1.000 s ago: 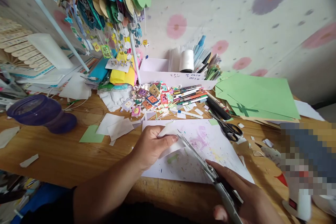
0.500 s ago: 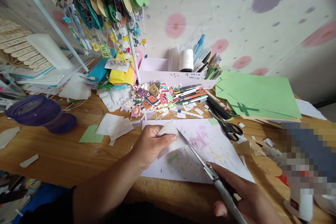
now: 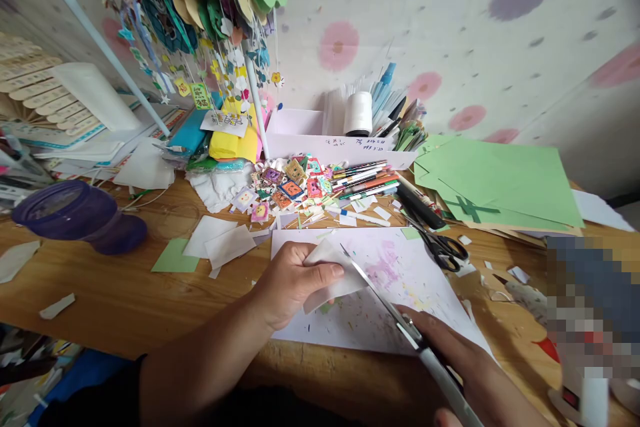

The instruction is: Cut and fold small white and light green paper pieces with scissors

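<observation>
My left hand point(image 3: 287, 283) pinches a small piece of white paper point(image 3: 334, 273) just above a large white sheet point(image 3: 400, 280) smeared with purple and green marks. My right hand point(image 3: 460, 360), low at the right edge of view, grips silver scissors point(image 3: 395, 317). Their blades run up and left, and the tip meets the top edge of the white piece. Much of my right hand is cut off by the frame.
Black scissors point(image 3: 440, 243) lie right of the sheet, beside green card sheets point(image 3: 500, 180). A heap of small coloured squares point(image 3: 290, 190), pens point(image 3: 365, 180) and a white box point(image 3: 320, 140) stand behind. A purple jar point(image 3: 75, 213) stands left, with paper scraps point(image 3: 220, 240) between.
The scissor blades have closed along the white piece, and my right hand has slid lower and to the right. My left hand keeps its hold, shifted slightly right.
</observation>
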Available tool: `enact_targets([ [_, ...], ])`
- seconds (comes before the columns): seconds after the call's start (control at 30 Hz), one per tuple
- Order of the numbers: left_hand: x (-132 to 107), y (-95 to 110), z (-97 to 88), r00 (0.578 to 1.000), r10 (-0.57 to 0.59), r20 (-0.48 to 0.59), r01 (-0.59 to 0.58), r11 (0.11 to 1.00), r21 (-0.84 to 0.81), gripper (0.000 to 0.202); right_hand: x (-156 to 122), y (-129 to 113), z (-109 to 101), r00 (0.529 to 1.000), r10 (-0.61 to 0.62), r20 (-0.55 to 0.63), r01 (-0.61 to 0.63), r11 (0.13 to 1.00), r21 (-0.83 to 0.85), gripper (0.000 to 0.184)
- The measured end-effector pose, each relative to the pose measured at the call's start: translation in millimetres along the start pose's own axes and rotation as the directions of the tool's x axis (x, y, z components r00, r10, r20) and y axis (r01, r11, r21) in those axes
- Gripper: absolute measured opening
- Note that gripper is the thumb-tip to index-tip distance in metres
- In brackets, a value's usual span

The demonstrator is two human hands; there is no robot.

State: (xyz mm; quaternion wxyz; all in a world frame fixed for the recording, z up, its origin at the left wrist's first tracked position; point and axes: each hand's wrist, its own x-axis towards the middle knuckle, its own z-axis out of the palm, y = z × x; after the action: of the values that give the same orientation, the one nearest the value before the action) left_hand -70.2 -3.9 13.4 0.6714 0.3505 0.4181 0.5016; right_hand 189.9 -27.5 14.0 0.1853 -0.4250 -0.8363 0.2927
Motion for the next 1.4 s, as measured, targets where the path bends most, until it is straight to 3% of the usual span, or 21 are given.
enact_targets([
  [0.2, -1.8, 3.3, 1.7, 0.999, -0.041, 0.015, 0.041, 0.999, -0.011, 0.019, 13.5, 0.0, -6.1, 0.997, -0.027, 0.066, 0.031, 0.998, -0.061, 0.08],
  [0.57, -1.2, 3.2, 1.9, 0.998, -0.069, 0.013, 0.069, 0.998, -0.009, 0.022, 13.9, -6.0, -5.0, 0.986, 0.065, 0.154, -0.067, 0.998, 0.012, 0.055],
  [0.7, 0.2, 1.0, 0.8, 0.997, -0.077, 0.015, 0.076, 0.996, 0.044, 0.026, 11.1, -2.5, -2.4, 0.991, 0.11, 0.079, -0.113, 0.993, 0.045, 0.053],
  [0.87, 1.1, 1.3, 1.1, 0.997, -0.072, 0.033, 0.07, 0.997, 0.043, 0.029, 5.0, 2.1, -3.2, 0.999, 0.006, -0.034, -0.005, 1.0, 0.027, 0.062],
  [1.1, -1.1, 3.0, 3.1, 0.995, -0.067, 0.079, 0.065, 0.997, 0.037, 0.031, 8.4, -3.7, -7.0, 0.997, -0.005, 0.073, 0.008, 0.999, -0.038, 0.068],
  [1.4, -1.8, 4.7, 4.8, 0.987, -0.086, 0.139, 0.081, 0.996, 0.04, 0.031, 13.6, -7.6, -5.5, 0.996, 0.004, 0.085, 0.002, 0.997, -0.077, 0.069],
])
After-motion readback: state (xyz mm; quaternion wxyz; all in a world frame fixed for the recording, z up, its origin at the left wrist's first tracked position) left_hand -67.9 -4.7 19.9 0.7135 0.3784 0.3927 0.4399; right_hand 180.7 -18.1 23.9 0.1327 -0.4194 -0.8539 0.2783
